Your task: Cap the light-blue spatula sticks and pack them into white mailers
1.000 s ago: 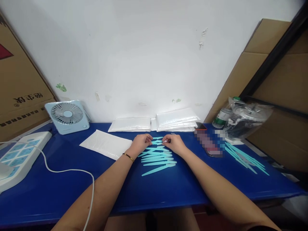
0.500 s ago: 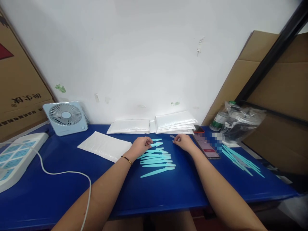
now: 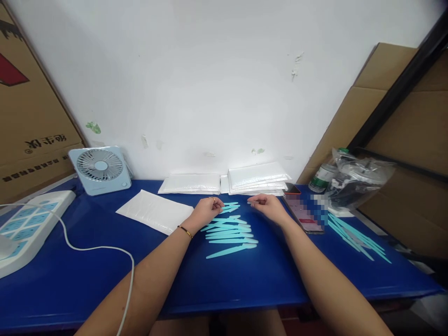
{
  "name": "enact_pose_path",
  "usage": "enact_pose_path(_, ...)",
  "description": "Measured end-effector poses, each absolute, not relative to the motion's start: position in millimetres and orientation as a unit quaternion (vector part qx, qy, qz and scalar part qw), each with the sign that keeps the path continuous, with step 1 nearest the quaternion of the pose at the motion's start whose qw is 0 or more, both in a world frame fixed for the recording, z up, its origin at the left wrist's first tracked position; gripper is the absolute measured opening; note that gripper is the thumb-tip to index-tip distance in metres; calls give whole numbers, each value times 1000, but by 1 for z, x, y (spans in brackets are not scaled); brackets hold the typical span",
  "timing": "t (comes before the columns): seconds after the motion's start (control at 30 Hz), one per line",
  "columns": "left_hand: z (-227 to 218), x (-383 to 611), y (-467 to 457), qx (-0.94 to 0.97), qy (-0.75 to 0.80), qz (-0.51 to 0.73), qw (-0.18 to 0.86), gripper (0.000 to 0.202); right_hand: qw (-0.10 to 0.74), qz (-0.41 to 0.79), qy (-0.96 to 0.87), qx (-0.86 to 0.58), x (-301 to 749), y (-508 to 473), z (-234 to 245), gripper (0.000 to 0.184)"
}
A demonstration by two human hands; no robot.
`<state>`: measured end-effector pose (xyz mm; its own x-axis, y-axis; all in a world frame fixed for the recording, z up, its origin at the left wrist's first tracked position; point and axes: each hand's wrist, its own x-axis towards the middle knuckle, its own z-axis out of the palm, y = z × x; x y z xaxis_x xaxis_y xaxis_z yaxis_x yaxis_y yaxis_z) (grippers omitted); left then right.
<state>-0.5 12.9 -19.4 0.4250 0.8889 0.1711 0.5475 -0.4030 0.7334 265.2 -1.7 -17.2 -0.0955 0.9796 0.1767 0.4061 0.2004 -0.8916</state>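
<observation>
My left hand [image 3: 209, 211], a dark beaded bracelet on its wrist, pinches the left end of a slim turquoise eyebrow razor [image 3: 231, 205] at the top of a loose row. Below it several more turquoise razors [image 3: 229, 234] lie roughly parallel on the blue table, some overlapping. Across a short gap, my right hand [image 3: 268, 206] has its thumb and fingers closed on a small translucent strip [image 3: 252, 202], which pokes out to the left. The strip's exact kind is too small to make out.
A white padded mailer [image 3: 154, 211] lies left of my hands. Stacked mailers [image 3: 259, 176] rest against the wall. A phone [image 3: 306, 214] and more turquoise razors [image 3: 360, 238] are on the right. At left stand a fan [image 3: 101, 169] and a power strip [image 3: 33, 228] with a white cable [image 3: 101, 248].
The view has shifted slightly. Both hands stay near the same spots. The razors at my left fingertips lie a little differently, and my right fingers have turned slightly around the strip.
</observation>
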Motion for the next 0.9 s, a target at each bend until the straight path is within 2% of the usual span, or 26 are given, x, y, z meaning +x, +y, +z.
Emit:
enact_pose_path(0.1, -19, 0, 13, 774, 459, 297, 320, 21, 456, 384, -621, -508, 262, -4, -15, 29)
enact_pose_path(0.33, -21, 0, 16, 752, 446, 300, 381, 24, 512, 395, -604, -466, 253, -9, -11, 24)
enact_pose_path(0.53, -22, 0, 17, 742, 442, 308, 399, 25, 503, 422, -588, -473, 249, -9, -11, 36)
enact_pose_path(0.9, -20, 0, 16, 746, 436, 307, 399, 25, 509, 444, -571, -466, 246, -9, -9, 34)
